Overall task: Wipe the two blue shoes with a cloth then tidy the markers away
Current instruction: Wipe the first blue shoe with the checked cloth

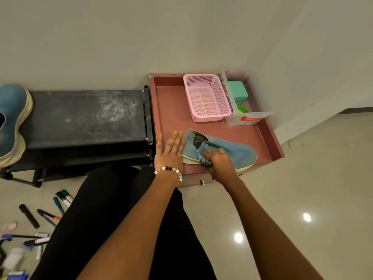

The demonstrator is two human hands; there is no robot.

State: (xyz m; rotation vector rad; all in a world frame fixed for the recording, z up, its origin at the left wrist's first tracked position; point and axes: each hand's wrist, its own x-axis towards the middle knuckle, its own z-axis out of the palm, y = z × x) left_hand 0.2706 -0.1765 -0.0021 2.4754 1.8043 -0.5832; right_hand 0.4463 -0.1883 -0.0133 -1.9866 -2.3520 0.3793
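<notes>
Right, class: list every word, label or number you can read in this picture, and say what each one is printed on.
None can be read.
Clear box: print on its side label, too blurred.
Green-capped marker: red print on the barrel, too small.
Blue shoe: no text shows.

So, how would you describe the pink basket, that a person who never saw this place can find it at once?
Look at the reddish-brown tray on the floor against the wall, right of the black bench. At its far side stands the pink basket, between bare tray floor and a clear plastic box. Unlike the clear box, it is pink, perforated and empty.
</notes>
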